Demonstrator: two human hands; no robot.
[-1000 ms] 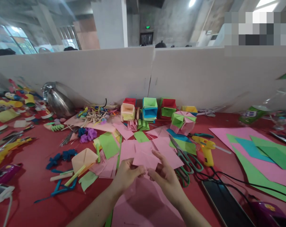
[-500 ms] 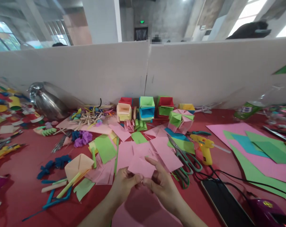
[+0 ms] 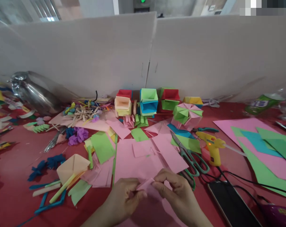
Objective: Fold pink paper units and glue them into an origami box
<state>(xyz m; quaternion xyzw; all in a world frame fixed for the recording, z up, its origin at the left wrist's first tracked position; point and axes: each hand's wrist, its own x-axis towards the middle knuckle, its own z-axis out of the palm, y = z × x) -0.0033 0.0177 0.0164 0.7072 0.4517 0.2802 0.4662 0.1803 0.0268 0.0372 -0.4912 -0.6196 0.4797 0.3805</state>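
Note:
A small piece of pink paper (image 3: 145, 183), bent over along its upper edge, is held between my two hands. My left hand (image 3: 125, 196) pinches its left side with thumb and fingers. On the other side my right hand (image 3: 172, 186) grips the right corner between thumb and forefinger. Beneath and beyond them lie larger pink sheets (image 3: 126, 160) with cut pink pieces on top. Green-handled scissors (image 3: 191, 160) rest to the right of my right hand. Folded paper boxes (image 3: 149, 97) in several colours stand at the back.
Right of the scissors are a yellow glue gun (image 3: 211, 146) with its cable and a black phone (image 3: 235, 203). Coloured sheets (image 3: 259, 148) lie farther right. To the left are blue paper sticks (image 3: 50, 209), a peach folded paper (image 3: 73, 167) and a metal jug (image 3: 36, 94). A white partition (image 3: 86, 56) closes the back.
The pink piece was spread flatter with my right forefinger extended over it; now it is bent over and both hands pinch it. My view has tilted downward.

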